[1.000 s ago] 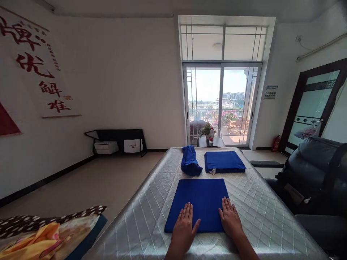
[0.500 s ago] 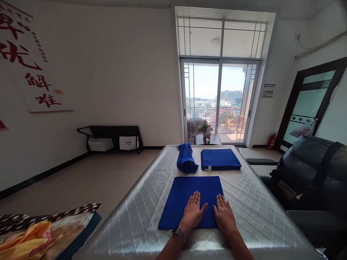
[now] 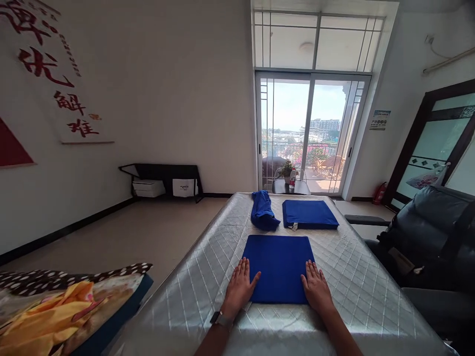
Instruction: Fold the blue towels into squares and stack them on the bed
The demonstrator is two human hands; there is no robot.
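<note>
A flat, folded blue cloth point(image 3: 280, 269) lies before me on a table with a silver quilted cover point(image 3: 193, 291). My left hand point(image 3: 241, 283) rests flat over its left edge, fingers stretched forward and thumb reaching inward on the fabric. On the opposite edge lies my right hand point(image 3: 316, 283), palm down with its fingers extended. Neither hand grasps anything. Farther back sits a neat stack of folded blue cloth point(image 3: 310, 214) with a pale tag at its front corner. Left of that stack is a crumpled blue cloth point(image 3: 264, 211).
A black armchair point(image 3: 438, 237) stands close along the right side. At lower left is a bundle of yellow cloth point(image 3: 55, 316) on patterned bedding. Beyond the far edge, a small dark table point(image 3: 300, 187) holds a bottle point(image 3: 292, 179) and a plant point(image 3: 285, 169).
My left hand has slid left from the middle of the cloth to its left edge. The right hand stays by the right edge. The camera view has shifted somewhat.
</note>
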